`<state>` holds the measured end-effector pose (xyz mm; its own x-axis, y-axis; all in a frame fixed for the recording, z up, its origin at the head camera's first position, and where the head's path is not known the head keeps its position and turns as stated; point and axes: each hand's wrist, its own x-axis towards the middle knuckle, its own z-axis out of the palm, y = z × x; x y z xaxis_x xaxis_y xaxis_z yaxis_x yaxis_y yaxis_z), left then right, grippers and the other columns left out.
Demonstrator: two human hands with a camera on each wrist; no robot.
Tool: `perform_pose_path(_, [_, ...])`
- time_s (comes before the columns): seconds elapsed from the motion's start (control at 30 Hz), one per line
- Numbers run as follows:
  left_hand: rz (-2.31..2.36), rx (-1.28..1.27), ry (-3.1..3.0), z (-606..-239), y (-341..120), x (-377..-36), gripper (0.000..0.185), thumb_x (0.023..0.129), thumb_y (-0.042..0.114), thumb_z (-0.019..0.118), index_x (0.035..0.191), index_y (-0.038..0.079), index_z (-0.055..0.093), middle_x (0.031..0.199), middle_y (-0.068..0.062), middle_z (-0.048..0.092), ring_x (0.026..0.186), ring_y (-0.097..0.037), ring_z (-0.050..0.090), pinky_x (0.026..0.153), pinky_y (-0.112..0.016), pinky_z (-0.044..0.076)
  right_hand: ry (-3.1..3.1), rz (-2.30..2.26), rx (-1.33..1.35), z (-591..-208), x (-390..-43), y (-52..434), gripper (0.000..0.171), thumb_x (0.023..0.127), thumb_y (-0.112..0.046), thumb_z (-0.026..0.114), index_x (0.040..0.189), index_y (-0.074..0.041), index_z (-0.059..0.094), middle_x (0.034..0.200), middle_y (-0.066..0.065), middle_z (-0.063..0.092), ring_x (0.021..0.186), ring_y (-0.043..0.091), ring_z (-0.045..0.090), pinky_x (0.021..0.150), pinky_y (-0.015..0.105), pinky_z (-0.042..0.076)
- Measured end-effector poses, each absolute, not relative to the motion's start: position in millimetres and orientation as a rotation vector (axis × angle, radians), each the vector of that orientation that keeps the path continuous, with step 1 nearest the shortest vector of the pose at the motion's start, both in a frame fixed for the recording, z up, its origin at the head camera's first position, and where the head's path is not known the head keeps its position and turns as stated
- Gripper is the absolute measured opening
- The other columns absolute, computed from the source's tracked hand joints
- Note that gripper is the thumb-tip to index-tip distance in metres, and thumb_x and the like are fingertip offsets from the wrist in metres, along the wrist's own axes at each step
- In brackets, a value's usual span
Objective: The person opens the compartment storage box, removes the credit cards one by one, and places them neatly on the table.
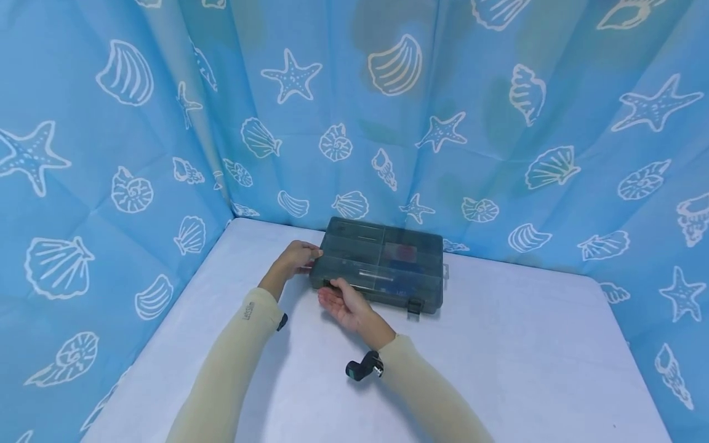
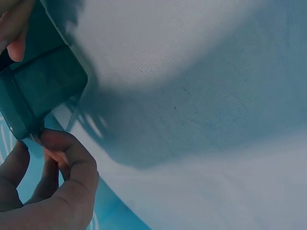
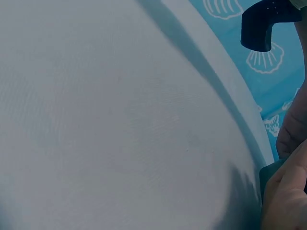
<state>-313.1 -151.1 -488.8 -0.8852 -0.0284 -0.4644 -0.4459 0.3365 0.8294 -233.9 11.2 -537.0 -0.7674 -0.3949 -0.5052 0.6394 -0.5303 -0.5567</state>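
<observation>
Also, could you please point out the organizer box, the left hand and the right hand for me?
organizer box point(image 1: 388, 261): head view, on its dark translucent lid.
left hand point(image 1: 298, 255): head view, on the knuckles at the box's left end.
right hand point(image 1: 343, 303): head view, on the upturned palm at the front edge.

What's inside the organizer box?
Through the closed smoky lid of the box, dividers, a red patch, blue bits and a pale bar show. Exact contents are too dim to name. The left hand holds its corner; the right hand touches the front edge.

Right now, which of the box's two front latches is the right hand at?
The left-end latch: the right hand has fingertips on it. The other latch, near the box's right end, hangs untouched.
</observation>
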Motion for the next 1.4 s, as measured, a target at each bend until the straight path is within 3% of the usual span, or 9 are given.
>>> perform_pose_path(0.13, [1.543,-0.42,2.246,-489,-149,-314,0.034,0.1,0.019,0.055,0.129,0.001,0.056,0.126,-0.016,0.056,0.116,-0.032,0.054,0.095,-0.044,0.049,1.039,-2.273,0.488,-541,-232,9,0.02,0.097,-0.013,0.051,0.097,0.003,0.063,0.086,0.01,0.068,0.075,0.015,0.068,0.075,0.027,0.057])
perform_pose_path(0.27, [1.523,-0.434,2.264,-490,-148,-313,0.036,0.1,0.02,0.055,0.131,0.001,0.055,0.127,-0.016,0.055,0.116,-0.033,0.054,0.096,-0.044,0.049,1.122,-2.263,0.534,-546,-224,5,0.018,0.097,-0.006,0.047,0.1,0.004,0.061,0.085,0.01,0.066,0.075,0.016,0.067,0.077,0.031,0.057])
perform_pose_path(0.4, [1.525,-0.431,2.282,-492,-149,-312,0.037,0.1,0.021,0.055,0.131,0.001,0.055,0.127,-0.016,0.056,0.115,-0.033,0.054,0.095,-0.044,0.049,1.105,-2.226,0.491,-544,-217,13,0.027,0.098,-0.016,0.051,0.107,0.008,0.061,0.091,0.013,0.064,0.084,0.021,0.065,0.087,0.039,0.055])
perform_pose_path(0.6, [1.544,-0.373,2.294,-499,-146,-309,0.038,0.1,0.019,0.055,0.137,0.009,0.054,0.127,-0.014,0.057,0.11,-0.031,0.057,0.092,-0.042,0.051,1.467,-1.958,0.113,-501,-211,75,0.04,0.1,-0.021,0.05,0.123,0.012,0.056,0.095,0.013,0.065,0.081,0.021,0.067,0.083,0.043,0.056])
perform_pose_path(0.7, [1.582,-0.316,2.359,-499,-145,-309,0.04,0.099,0.016,0.055,0.139,0.015,0.054,0.124,-0.013,0.059,0.105,-0.03,0.059,0.087,-0.041,0.052,1.833,-1.886,-0.039,-477,-217,121,0.04,0.101,-0.023,0.051,0.125,0.01,0.057,0.101,0.019,0.066,0.082,0.025,0.068,0.079,0.042,0.057])
perform_pose_path(0.87, [1.563,-0.281,2.503,-498,-145,-306,0.038,0.098,0.016,0.057,0.136,0.012,0.057,0.124,-0.012,0.06,0.105,-0.028,0.06,0.086,-0.039,0.053,2.58,-1.592,0.015,-472,-225,192,0.041,0.103,-0.03,0.048,0.129,-0.001,0.058,0.122,0.02,0.061,0.109,0.032,0.06,0.09,0.043,0.053])
perform_pose_path(1.03, [1.452,-0.254,2.668,-499,-145,-296,0.035,0.098,0.019,0.06,0.13,0.006,0.061,0.128,-0.013,0.06,0.118,-0.029,0.056,0.093,-0.04,0.051,2.668,-1.365,0.214,-488,-217,225,0.056,0.104,-0.038,0.041,0.149,-0.005,0.037,0.149,0.02,0.039,0.132,0.038,0.043,0.104,0.052,0.04])
perform_pose_path(1.17, [1.425,-0.204,2.78,-498,-146,-286,0.031,0.096,0.018,0.063,0.124,0.004,0.065,0.123,-0.015,0.063,0.121,-0.032,0.054,0.094,-0.043,0.05,2.421,-1.607,0.229,-497,-207,225,0.056,0.105,-0.035,0.042,0.151,-0.004,0.033,0.154,0.017,0.034,0.134,0.034,0.042,0.105,0.044,0.04])
perform_pose_path(1.4, [1.468,-0.187,2.823,-502,-153,-268,0.024,0.092,0.017,0.07,0.113,0.006,0.073,0.113,-0.014,0.07,0.102,-0.027,0.067,0.083,-0.041,0.056,2.343,-1.755,0.252,-503,-182,224,0.048,0.103,-0.025,0.047,0.146,-0.003,0.042,0.15,0.015,0.041,0.133,0.029,0.045,0.098,0.035,0.045])
